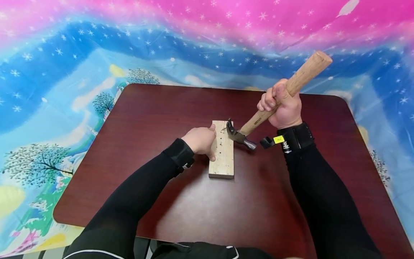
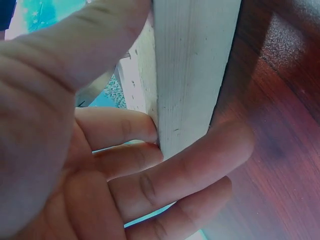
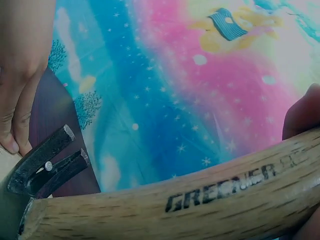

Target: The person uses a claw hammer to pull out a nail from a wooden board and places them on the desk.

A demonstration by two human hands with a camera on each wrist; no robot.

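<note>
My right hand (image 1: 286, 106) grips a claw hammer (image 1: 260, 117) by its wooden handle, which slants up and away to the right. Its dark claw overlaps the right edge of a pale wooden block (image 1: 221, 167), while the striking face points toward me. Between the two claw prongs, the round head of a nail (image 3: 48, 165) shows in the right wrist view. With thumb and fingers spread along the block's left side, my left hand (image 1: 200, 141) holds it against the table. Small dark holes dot the block's top. In the left wrist view, two lower fingers (image 2: 185, 175) stretch past the block's side.
The block lies flat near the middle of a dark reddish-brown table (image 1: 155, 115) with rounded corners. A printed cloth (image 1: 200, 32) in pink and blue hangs behind and beside the table. Each wrist wears a black strap, the right one with a small camera (image 1: 267, 142).
</note>
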